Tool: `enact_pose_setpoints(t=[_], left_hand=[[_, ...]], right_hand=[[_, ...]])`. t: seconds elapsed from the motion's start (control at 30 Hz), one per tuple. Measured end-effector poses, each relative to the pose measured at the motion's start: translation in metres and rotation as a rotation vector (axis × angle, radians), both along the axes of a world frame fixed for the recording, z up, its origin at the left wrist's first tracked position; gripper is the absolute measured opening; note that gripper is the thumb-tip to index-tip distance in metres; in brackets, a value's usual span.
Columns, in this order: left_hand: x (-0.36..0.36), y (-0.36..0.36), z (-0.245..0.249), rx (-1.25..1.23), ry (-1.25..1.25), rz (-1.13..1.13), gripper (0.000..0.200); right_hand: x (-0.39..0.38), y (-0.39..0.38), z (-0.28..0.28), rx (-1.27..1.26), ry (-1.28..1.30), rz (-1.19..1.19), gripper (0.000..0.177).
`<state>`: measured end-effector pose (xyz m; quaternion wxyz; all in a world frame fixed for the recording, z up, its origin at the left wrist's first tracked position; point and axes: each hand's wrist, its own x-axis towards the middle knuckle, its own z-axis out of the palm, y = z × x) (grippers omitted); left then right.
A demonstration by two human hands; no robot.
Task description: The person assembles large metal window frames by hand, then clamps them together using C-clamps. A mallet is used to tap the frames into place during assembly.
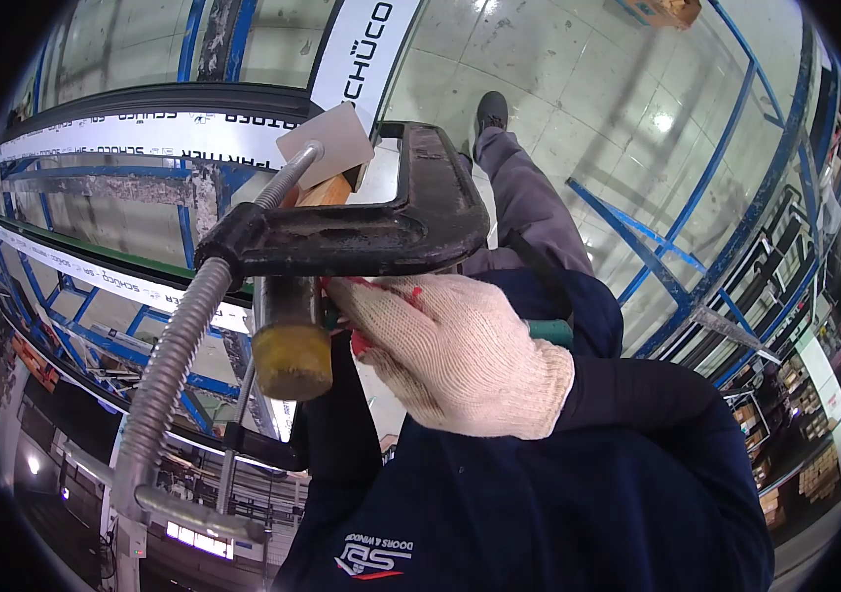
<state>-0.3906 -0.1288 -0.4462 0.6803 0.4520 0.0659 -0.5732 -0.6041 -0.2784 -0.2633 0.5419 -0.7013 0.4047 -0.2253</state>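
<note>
My right hand (460, 345), in a cream knitted glove with red on the finger side, is closed around the handle of a mallet (292, 345). The mallet's head has a yellowish face, and a green handle end (550, 333) sticks out past my wrist. Just above the hand is a black G-clamp (430, 212) with a long threaded screw (169, 360). A pale square plate (336, 143) sits at the screw's tip, near a wooden block (327, 192) and film-covered profiles (154, 138). Of my left arm only a dark sleeve (341, 409) shows; its hand is hidden.
Blue metal racks (726, 187) stand to the right, and more blue framing (188, 222) lies under the profiles at left. A second clamp (267, 449) is lower left. My leg (539, 202) and shoe (491, 111) are on the tiled floor (588, 89).
</note>
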Motion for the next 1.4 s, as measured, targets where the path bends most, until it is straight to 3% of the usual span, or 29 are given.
enact_pose_setpoints(t=[0.1,0.13,0.23,0.47,0.57,0.6,0.67,0.73,0.83,0.93,1.03,1.13,1.4], left_hand=[[-0.004,-0.009,0.003,-0.019,0.035,0.014,0.053],[-0.007,-0.012,0.006,-0.033,0.058,0.019,0.052],[-0.019,-0.03,0.024,-0.086,0.136,0.031,0.052],[-0.049,-0.061,0.054,-0.214,0.328,0.066,0.052],[-0.046,-0.048,0.046,-0.144,0.231,0.097,0.052],[-0.047,-0.052,0.054,-0.156,0.304,0.0,0.053],[-0.028,-0.037,0.041,-0.395,-0.009,-0.608,0.06],[-0.029,0.018,0.002,-0.142,0.116,-0.73,0.065],[-0.053,0.015,0.034,0.135,0.474,-0.427,0.059],[-0.058,-0.033,0.028,0.104,0.301,-0.299,0.05],[-0.063,-0.084,0.039,0.014,0.32,-0.097,0.042],[-0.069,-0.099,0.015,0.111,-0.1,-0.102,0.04],[-0.075,-0.101,0.002,0.056,-0.117,-0.057,0.041]], right_hand=[[0.001,0.0,-0.009,0.139,0.167,0.072,0.047],[0.0,0.006,-0.017,0.051,0.181,0.051,0.042],[-0.002,-0.001,-0.006,0.135,0.134,0.058,0.036],[-0.022,0.008,-0.012,0.013,0.09,0.132,0.031],[-0.028,0.007,-0.014,0.036,0.09,0.161,0.035],[-0.028,0.007,-0.014,0.029,0.108,0.127,0.035],[-0.026,0.007,-0.013,0.017,0.139,0.06,0.037],[-0.027,0.012,-0.024,0.048,0.15,0.093,0.036],[-0.03,0.011,-0.029,0.055,0.159,0.075,0.037],[-0.037,0.013,-0.031,0.053,0.151,0.056,0.038],[-0.039,0.017,-0.032,0.074,0.126,0.05,0.038],[-0.04,0.022,-0.032,0.106,0.112,0.046,0.038],[-0.039,0.023,-0.027,0.138,0.129,0.064,0.038]])
